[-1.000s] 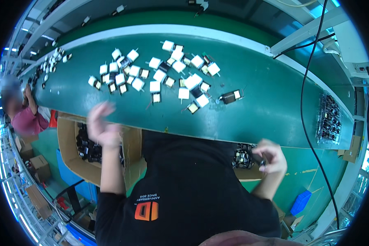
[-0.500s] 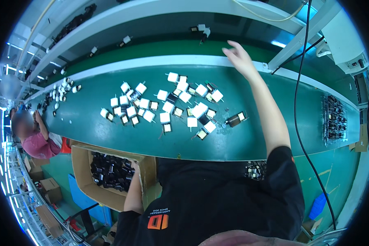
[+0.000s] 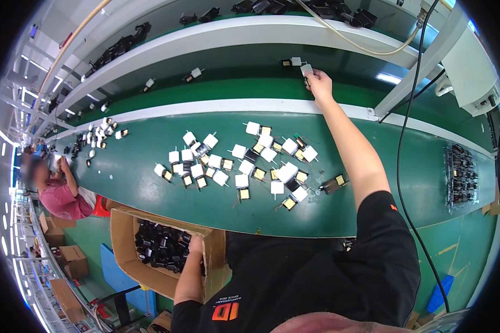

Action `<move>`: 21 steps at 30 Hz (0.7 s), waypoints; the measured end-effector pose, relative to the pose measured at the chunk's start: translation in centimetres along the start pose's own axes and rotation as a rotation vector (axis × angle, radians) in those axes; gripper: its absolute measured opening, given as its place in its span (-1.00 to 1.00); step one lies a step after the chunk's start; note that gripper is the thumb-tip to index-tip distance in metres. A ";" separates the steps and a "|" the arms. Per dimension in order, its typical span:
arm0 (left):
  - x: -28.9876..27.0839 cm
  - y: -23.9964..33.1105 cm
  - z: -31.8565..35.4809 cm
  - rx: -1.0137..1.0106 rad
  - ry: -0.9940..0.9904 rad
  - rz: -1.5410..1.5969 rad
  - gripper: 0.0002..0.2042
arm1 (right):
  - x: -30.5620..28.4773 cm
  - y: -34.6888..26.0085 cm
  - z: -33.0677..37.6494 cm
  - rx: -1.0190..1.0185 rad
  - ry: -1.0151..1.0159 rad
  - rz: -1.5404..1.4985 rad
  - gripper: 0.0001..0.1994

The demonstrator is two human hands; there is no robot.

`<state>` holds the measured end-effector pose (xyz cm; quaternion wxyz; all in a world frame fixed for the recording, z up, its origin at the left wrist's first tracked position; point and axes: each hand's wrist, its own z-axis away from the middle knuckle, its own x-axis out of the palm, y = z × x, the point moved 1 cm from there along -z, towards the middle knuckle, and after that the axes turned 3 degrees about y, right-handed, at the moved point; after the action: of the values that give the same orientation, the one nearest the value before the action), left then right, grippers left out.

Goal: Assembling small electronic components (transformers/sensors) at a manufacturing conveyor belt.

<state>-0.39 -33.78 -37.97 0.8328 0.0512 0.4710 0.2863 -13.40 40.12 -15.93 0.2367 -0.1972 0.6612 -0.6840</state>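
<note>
Far out over the green strip behind the table, my right hand [image 3: 320, 86] is closed on a small white-and-black part [image 3: 306, 70], a white block with a dark end. Touching or close beside it lies another such part [image 3: 296, 61]. My left hand [image 3: 196, 244] is at the inner right side of an open cardboard box [image 3: 122, 261], by a heap of black parts [image 3: 161, 244]; its fingers are hidden. Several white-block parts [image 3: 287, 172] with thin stems lie scattered on the green table [image 3: 133, 188]. A dark part [image 3: 333, 184] lies apart at their right.
A tray of dark parts [image 3: 462, 175] lies on the table's right end. A black cable [image 3: 401, 139] hangs in front of it. White rails [image 3: 216, 106] run along the table's back. At the far left a person in a red shirt [image 3: 66, 198] sits by more white parts [image 3: 103, 130].
My right hand has come down onto the white-and-black part beyond the rail, its fingers closing on it. My left hand stays by the box. The whole view has shifted with my head.
</note>
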 end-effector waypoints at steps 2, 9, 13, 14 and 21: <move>-1.7 1.8 0.7 0.241 -0.046 -0.280 -0.67 | -2.3 -2.3 5.6 0.023 -0.148 -0.305 -0.67; -11.9 9.8 7.6 0.499 0.495 0.295 -0.76 | -14.5 -7.6 23.5 -0.072 -0.428 -0.360 -0.60; -16.9 19.1 16.1 1.038 0.824 0.723 -0.66 | -20.2 -4.8 26.9 -0.204 -0.298 -0.645 -0.61; -16.5 23.8 18.8 1.184 0.728 0.796 -0.65 | -20.4 -4.0 27.5 -0.274 -0.324 -0.719 -0.64; -9.1 37.8 25.1 1.383 -0.573 1.230 -0.62 | -10.9 -9.1 31.9 -0.039 -0.624 -0.887 -0.66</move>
<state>0.30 -2.53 -3.81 0.4066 0.8351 0.2052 0.3085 13.49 20.71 -4.89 0.1068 -0.6555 0.4252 -0.6149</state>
